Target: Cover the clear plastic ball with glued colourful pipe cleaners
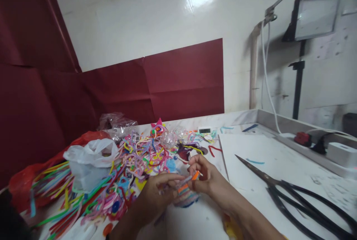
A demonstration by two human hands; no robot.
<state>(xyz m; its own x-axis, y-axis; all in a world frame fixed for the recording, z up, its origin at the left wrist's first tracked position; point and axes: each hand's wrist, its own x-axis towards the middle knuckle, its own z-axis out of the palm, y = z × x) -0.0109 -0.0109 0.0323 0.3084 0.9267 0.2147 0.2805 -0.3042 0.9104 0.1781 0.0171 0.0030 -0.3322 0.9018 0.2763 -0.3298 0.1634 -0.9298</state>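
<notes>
Near the table's front, a small craft piece (186, 200) made of fuzzy pipe cleaners is held between my two hands. Its bands run in orange, blue, pink and pale tones. My left hand (156, 195) is closed with its thumb and fingers on the piece's left side. From the right, my right hand (205, 176) pinches the upper edge, where an orange and white pipe cleaner end (196, 175) sticks out. Fingers hide part of the piece, and its underside is out of sight. Behind the hands lies a pile of cut pipe cleaners (139, 154) in many colours.
Large black-handled scissors (269, 180) lie on a white board (251, 145) to the right. A white plastic bag (92, 162) stands at left beside long pipe cleaners (60, 176) in a red bag (21, 188). A small digital display (205, 130) and power strip (290, 136) sit farther back.
</notes>
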